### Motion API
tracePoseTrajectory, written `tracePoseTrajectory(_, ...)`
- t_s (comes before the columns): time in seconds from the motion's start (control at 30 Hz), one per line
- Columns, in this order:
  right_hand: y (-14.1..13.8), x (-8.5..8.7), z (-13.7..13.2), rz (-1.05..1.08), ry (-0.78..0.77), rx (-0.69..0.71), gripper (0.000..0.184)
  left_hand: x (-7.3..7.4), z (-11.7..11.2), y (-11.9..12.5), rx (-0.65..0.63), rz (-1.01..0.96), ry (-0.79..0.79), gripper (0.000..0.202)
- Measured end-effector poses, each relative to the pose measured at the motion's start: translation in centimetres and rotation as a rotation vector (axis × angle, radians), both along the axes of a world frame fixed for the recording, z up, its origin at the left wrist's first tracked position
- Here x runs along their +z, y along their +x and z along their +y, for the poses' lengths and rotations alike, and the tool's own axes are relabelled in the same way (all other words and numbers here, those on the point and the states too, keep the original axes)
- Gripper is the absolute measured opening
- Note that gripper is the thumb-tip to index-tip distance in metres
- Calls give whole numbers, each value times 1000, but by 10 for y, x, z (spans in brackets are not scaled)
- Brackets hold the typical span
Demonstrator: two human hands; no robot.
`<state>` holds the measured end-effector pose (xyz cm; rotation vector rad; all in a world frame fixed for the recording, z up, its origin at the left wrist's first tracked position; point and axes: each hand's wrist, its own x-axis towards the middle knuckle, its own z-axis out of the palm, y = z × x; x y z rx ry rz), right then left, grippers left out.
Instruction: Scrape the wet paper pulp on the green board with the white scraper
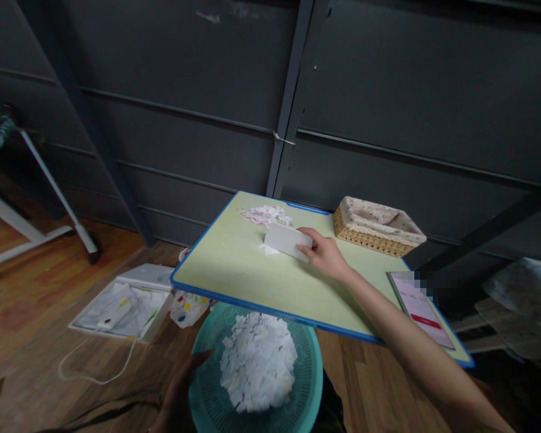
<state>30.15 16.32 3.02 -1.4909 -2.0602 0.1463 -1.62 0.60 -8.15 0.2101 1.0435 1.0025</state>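
Observation:
My right hand reaches over the table and pinches the right end of a flat white rectangular piece, which is tilted up on its long edge. Just under its left part lies a small white paper scrap. Behind it is a loose pile of pink-and-white paper pieces. My left hand, dark and partly hidden, is at the left rim of a green plastic basket, with a thumb over the edge. Inside the basket is a heap of white paper scraps.
The pale table has a blue edge. A cloth-lined wicker basket stands at its back right, and a tablet-like screen lies at the right. An open white box with a cable is on the floor left. Dark metal panels rise behind.

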Motion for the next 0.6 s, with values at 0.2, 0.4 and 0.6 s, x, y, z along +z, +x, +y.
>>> tracePoseTrajectory(0.2,-6,-4,12,-43,64,-36,38,-12,3,-13,58,68,-59,34)
tracePoseTrajectory(0.4,-17,-16,-3,-133,93,74,32,18,5,-10,97,179,-88,11)
tracePoseTrajectory(0.6,-11,-8,-11,17,98,99,28,50,5,0,90,192,-85,9)
